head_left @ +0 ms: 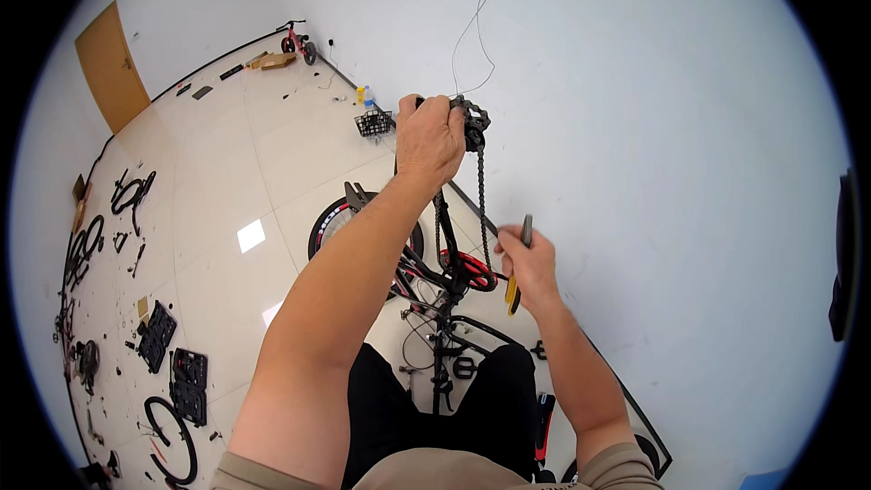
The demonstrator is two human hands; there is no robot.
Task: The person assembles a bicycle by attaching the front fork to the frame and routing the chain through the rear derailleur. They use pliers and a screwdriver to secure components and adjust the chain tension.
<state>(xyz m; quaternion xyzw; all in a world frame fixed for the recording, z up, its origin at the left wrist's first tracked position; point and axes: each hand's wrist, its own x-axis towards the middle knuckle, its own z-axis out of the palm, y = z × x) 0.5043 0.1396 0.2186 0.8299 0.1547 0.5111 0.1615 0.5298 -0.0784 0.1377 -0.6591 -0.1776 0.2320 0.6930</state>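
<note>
My left hand is closed around the raised rear end of a black bicycle frame, beside the rear derailleur. A thin loose cable loops up from there against the wall. From the derailleur a dark chain hangs down to the red chainring. Lower and to the right, my right hand grips a hand tool with a yellow-and-black handle and a grey end; its exact kind is partly hidden by my fingers. The tool is apart from the derailleur.
A bicycle wheel lies left of the frame. Tool cases, a tire and loose parts lie on the floor at left. Farther off are a black basket and a small red bike. A white wall rises close at right.
</note>
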